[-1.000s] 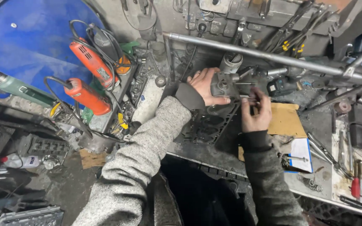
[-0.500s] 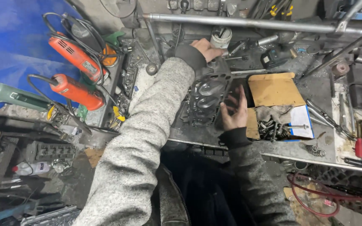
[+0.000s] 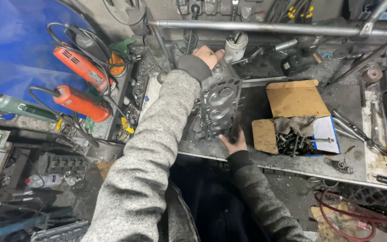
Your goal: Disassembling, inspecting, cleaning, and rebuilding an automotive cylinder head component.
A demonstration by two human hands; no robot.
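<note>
Metal: cylinder head [image 3: 220,105], centre frame, tilted up on bench [image 3: 346,101].
Hands: left [image 3: 208,55] grips far end, right [image 3: 234,142] near end.
Risk: greasy casting may slip, crushing fingers.

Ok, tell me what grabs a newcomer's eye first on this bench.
The grey metal cylinder head at the bench's middle, tipped on edge, with the left hand on its far end and the right hand at its near end. Next, two orange power tools lying against a big blue drum at left. Right of the head sits an open cardboard box of dark metal parts.
</note>
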